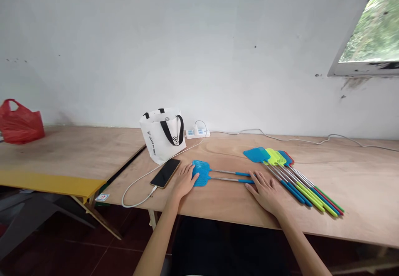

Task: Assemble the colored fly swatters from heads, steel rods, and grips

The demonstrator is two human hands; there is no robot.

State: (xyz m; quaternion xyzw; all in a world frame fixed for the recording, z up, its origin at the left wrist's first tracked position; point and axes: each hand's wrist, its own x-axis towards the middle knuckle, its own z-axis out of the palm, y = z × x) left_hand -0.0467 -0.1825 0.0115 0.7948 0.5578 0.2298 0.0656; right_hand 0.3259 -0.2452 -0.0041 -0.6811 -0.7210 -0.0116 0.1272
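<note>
Two blue fly swatters point(218, 175) lie side by side on the wooden table point(358, 193), heads to the left. My left hand point(184, 181) rests flat beside their blue heads, fingers stretched and touching them. My right hand point(264, 190) lies flat at the blue grip ends, fingertips against them. Neither hand grips anything. To the right sits a fanned bunch of several swatters point(293, 176) in blue, green and red.
A black phone point(165, 173) on a white cable lies left of my left hand. Behind it stand a white tote bag point(163, 134) and a power strip point(198, 133). A red plastic bag point(19, 122) sits on a second table at far left.
</note>
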